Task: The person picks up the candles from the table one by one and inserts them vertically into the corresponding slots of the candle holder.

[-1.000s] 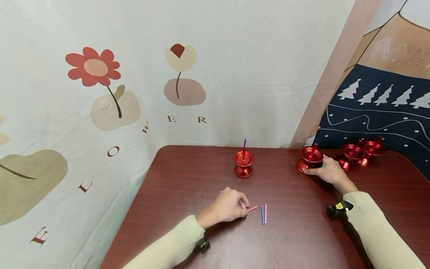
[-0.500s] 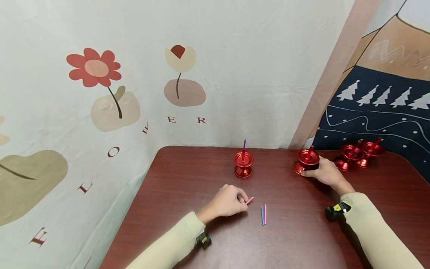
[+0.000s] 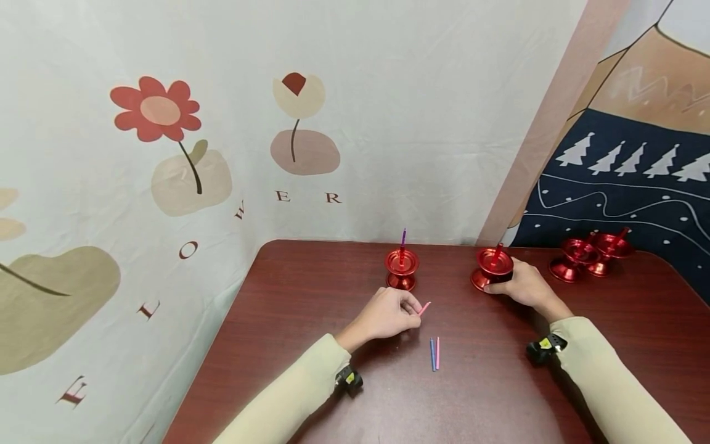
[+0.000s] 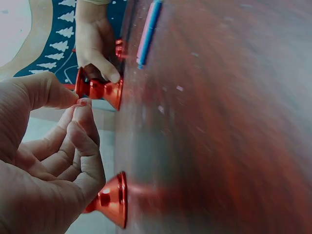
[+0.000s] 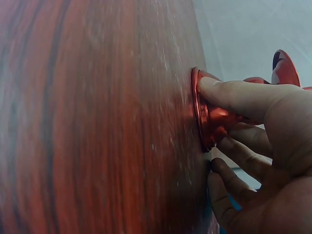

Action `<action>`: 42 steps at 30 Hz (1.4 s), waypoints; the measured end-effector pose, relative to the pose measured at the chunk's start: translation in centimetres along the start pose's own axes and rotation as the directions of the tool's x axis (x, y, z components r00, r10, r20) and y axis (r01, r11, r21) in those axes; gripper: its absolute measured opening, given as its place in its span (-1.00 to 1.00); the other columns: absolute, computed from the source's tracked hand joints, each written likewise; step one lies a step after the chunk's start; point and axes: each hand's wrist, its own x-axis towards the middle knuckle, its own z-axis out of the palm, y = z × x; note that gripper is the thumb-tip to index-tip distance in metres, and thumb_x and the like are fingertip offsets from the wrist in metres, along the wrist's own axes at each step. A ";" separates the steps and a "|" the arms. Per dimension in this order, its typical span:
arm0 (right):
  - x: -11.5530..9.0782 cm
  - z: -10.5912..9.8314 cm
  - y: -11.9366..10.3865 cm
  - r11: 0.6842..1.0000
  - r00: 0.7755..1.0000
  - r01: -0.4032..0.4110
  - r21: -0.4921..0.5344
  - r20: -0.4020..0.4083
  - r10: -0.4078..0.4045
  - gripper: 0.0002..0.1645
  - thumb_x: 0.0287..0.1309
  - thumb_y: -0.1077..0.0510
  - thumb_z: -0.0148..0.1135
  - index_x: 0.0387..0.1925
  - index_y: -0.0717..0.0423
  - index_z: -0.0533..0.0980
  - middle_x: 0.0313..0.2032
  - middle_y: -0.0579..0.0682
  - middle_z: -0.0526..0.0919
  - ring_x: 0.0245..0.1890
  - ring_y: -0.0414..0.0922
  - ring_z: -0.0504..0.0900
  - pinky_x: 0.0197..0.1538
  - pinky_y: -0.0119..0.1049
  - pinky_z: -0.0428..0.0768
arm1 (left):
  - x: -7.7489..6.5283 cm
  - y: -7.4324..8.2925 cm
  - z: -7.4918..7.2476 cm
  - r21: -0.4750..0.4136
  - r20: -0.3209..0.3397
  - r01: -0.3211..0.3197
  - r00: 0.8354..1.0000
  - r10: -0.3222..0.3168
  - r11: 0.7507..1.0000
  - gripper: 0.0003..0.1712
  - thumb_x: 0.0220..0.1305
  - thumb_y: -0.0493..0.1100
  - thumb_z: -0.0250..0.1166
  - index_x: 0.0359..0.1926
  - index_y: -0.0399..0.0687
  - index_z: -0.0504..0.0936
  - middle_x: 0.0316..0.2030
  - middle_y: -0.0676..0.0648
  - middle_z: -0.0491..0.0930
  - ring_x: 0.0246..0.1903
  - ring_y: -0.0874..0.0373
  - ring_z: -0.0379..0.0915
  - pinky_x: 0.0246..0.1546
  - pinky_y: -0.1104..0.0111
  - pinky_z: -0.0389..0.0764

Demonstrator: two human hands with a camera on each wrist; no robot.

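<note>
My left hand (image 3: 388, 313) pinches a small pink candle (image 3: 424, 308) between thumb and fingertips, over the table in front of a red candle holder (image 3: 402, 264) that bears an upright purple candle (image 3: 403, 237). In the left wrist view most of the pinched candle is hidden by the fingertips. Farther right, my right hand (image 3: 527, 282) grips the base of a second shiny red candle holder (image 3: 492, 262), which has no candle in its red tube. The right wrist view shows the thumb (image 5: 234, 95) on the foot of that holder, with the fingers around its far side.
A blue candle (image 3: 433, 354) and a pink candle (image 3: 437, 353) lie side by side on the brown wooden table (image 3: 299, 290). Two more red candle holders (image 3: 567, 262) stand close together at the back right. A printed cloth (image 3: 421, 123) hangs behind the table.
My right hand has moved the gripped candle holder left along the table, away from the two at the back right. My left hand has carried its pink candle up and to the right.
</note>
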 end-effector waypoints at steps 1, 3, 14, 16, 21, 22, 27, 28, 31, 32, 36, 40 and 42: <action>0.0 0.1 -0.1 1.000 1.000 0.005 0.002 0.002 -0.005 0.00 0.09 0.10 0.71 0.36 0.60 0.41 0.19 0.56 0.63 0.21 0.47 0.59 0.31 0.45 0.47 | 0.3 0.2 0.0 -0.010 -0.004 -0.004 1.000 0.004 1.000 -0.89 0.13 -0.30 0.47 -0.30 -0.03 0.81 -0.49 0.22 0.71 -0.47 0.42 0.59 -0.31 0.47 0.59; 0.1 0.3 -0.3 1.000 1.000 0.016 0.000 0.001 -0.016 0.00 0.08 0.08 0.72 0.35 0.59 0.43 0.19 0.54 0.64 0.20 0.46 0.60 0.30 0.45 0.47 | 0.8 0.6 0.2 -0.034 -0.014 -0.014 1.000 0.014 0.999 -0.89 0.14 -0.30 0.46 -0.29 -0.04 0.81 -0.47 0.21 0.71 -0.44 0.41 0.58 -0.30 0.47 0.59; 0.6 1.7 -1.8 0.999 0.999 0.044 0.000 0.008 -0.044 -0.03 0.02 0.10 0.75 0.31 0.56 0.48 0.17 0.50 0.67 0.20 0.44 0.63 0.31 0.48 0.46 | 3.5 2.5 1.1 -0.158 -0.140 -0.074 0.989 0.051 0.985 -0.93 0.26 -0.28 0.48 -0.23 -0.08 0.81 -0.39 0.16 0.74 -0.37 0.41 0.61 -0.21 0.49 0.63; 0.6 1.9 -2.2 0.999 0.999 0.046 0.007 0.014 -0.046 -0.04 0.02 0.10 0.75 0.31 0.55 0.49 0.17 0.49 0.68 0.20 0.43 0.63 0.31 0.48 0.47 | 4.0 2.8 1.2 -0.175 -0.165 -0.078 0.985 0.049 0.981 -0.93 0.28 -0.28 0.48 -0.21 -0.09 0.81 -0.38 0.14 0.75 -0.36 0.40 0.62 -0.21 0.49 0.64; 0.8 2.7 -2.9 0.998 0.998 0.061 0.022 0.009 -0.061 -0.08 0.02 0.14 0.75 0.29 0.55 0.51 0.14 0.48 0.69 0.17 0.41 0.66 0.30 0.44 0.50 | 5.2 3.5 1.3 -0.203 -0.227 -0.102 0.972 0.055 0.974 -0.93 0.32 -0.27 0.48 -0.19 -0.11 0.79 -0.34 0.09 0.78 -0.33 0.40 0.64 -0.19 0.49 0.64; 0.8 2.8 -2.9 0.997 0.998 0.070 0.022 0.005 -0.070 -0.09 0.01 0.14 0.76 0.28 0.55 0.52 0.13 0.48 0.70 0.16 0.41 0.66 0.30 0.44 0.51 | 5.4 3.6 1.3 -0.204 -0.238 -0.108 0.970 0.058 0.973 -0.93 0.33 -0.27 0.48 -0.18 -0.11 0.78 -0.33 0.07 0.78 -0.32 0.40 0.64 -0.18 0.49 0.64; 0.7 3.3 -3.4 0.994 0.993 0.113 -0.003 -0.026 -0.113 -0.14 -0.04 0.15 0.78 0.20 0.53 0.58 0.06 0.42 0.74 0.08 0.37 0.71 0.24 0.36 0.57 | 6.6 3.9 1.5 -0.207 -0.287 -0.146 0.954 0.083 0.967 -0.92 0.37 -0.28 0.48 -0.15 -0.16 0.77 -0.27 0.01 0.80 -0.28 0.37 0.66 -0.15 0.50 0.66; 0.8 3.4 -3.4 0.993 0.993 0.118 -0.007 -0.028 -0.118 -0.15 -0.05 0.14 0.78 0.19 0.52 0.58 0.05 0.41 0.75 0.07 0.36 0.72 0.24 0.35 0.58 | 6.9 4.0 1.5 -0.204 -0.297 -0.154 0.951 0.088 0.967 -0.92 0.38 -0.28 0.48 -0.14 -0.16 0.78 -0.25 0.00 0.80 -0.27 0.36 0.67 -0.14 0.50 0.66; 0.8 3.6 -3.6 0.993 0.992 0.121 -0.005 -0.026 -0.121 -0.15 -0.04 0.14 0.78 0.20 0.51 0.59 0.06 0.39 0.76 0.08 0.34 0.72 0.25 0.33 0.58 | 7.7 4.3 1.4 -0.198 -0.318 -0.167 0.943 0.097 0.966 -0.90 0.40 -0.27 0.48 -0.10 -0.17 0.78 -0.22 -0.02 0.81 -0.24 0.33 0.68 -0.11 0.50 0.67; 0.9 3.6 -3.7 0.993 0.993 0.120 -0.003 -0.022 -0.120 -0.15 -0.04 0.14 0.79 0.21 0.51 0.59 0.06 0.39 0.75 0.09 0.34 0.72 0.25 0.33 0.58 | 8.0 4.4 1.4 -0.196 -0.323 -0.168 0.941 0.099 0.966 -0.89 0.41 -0.26 0.48 -0.09 -0.17 0.78 -0.21 -0.02 0.81 -0.23 0.33 0.69 -0.11 0.50 0.67; 1.0 3.9 -3.8 0.991 0.991 0.131 -0.005 -0.015 -0.131 -0.12 -0.03 0.12 0.78 0.22 0.52 0.58 0.07 0.40 0.75 0.09 0.36 0.72 0.24 0.36 0.58 | 8.8 4.8 1.2 -0.175 -0.338 -0.168 0.936 0.101 0.970 -0.87 0.44 -0.22 0.49 -0.07 -0.16 0.79 -0.17 -0.02 0.83 -0.20 0.32 0.72 -0.08 0.51 0.66; 1.2 4.4 -3.2 0.981 0.980 0.195 0.017 -0.047 -0.194 -0.14 -0.07 0.04 0.78 0.17 0.48 0.61 0.00 0.35 0.78 -0.01 0.31 0.75 0.15 0.29 0.62 | 9.5 5.1 1.0 -0.161 -0.355 -0.170 0.929 0.104 0.972 -0.87 0.46 -0.21 0.49 -0.06 -0.16 0.79 -0.17 -0.03 0.84 -0.19 0.29 0.73 -0.08 0.51 0.65; 1.3 4.8 -2.8 0.974 0.973 0.224 0.032 -0.065 -0.221 -0.14 -0.10 0.01 0.79 0.14 0.45 0.63 -0.04 0.32 0.78 -0.05 0.29 0.75 0.10 0.26 0.63 | 9.9 5.3 1.0 -0.159 -0.364 -0.173 0.925 0.105 0.972 -0.88 0.47 -0.21 0.49 -0.06 -0.16 0.80 -0.18 -0.03 0.84 -0.20 0.30 0.73 -0.08 0.52 0.65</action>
